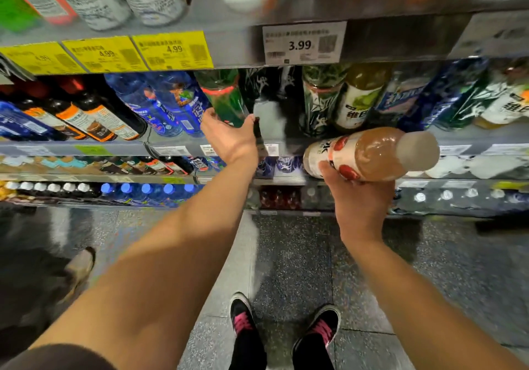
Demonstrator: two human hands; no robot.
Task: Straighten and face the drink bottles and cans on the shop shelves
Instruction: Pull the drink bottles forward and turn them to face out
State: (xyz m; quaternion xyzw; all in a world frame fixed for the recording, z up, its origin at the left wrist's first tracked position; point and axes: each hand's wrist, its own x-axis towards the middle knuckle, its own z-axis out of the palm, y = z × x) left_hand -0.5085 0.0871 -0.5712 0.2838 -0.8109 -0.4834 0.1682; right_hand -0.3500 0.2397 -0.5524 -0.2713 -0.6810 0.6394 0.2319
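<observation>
- The person stands facing the drinks shelving, both bare arms reaching forward, feet in black shoes with pink laces (pixel 242 316) on the speckled grey floor (pixel 292 255).
- The right hand (pixel 361 198) holds a pinkish-brown bottle (pixel 372 155) with a white cap. Its grip is curled round the bottle's labelled lower half, thumb on the near side. The bottle lies tilted almost on its side, cap pointing right, in the air just in front of the middle shelf edge (pixel 171 149).
- The left hand (pixel 229 135) reaches into the middle shelf, its grip wide, fingers spread round the base of a green bottle (pixel 226 97). Whether they actually clasp it I cannot tell; the picture is blurred there.
- Just right of that hand there is a dark gap in the row, with black cans (pixel 267 83) at the back.
- Left of the green bottle stand blue bottles (pixel 174 103), and further left dark bottles with orange labels (pixel 94 115).
- Right of the gap stand a green patterned can (pixel 320 103), a pale green tea bottle (pixel 360 97) and more blue and green packs, all smeared.
- The shelf above carries yellow price tags (pixel 171 50) reading 4.99 and a white tag (pixel 303 43) reading 3.99.
- Lower shelves hold rows of bottles seen from the top, white caps and blue caps (pixel 146 188).
</observation>
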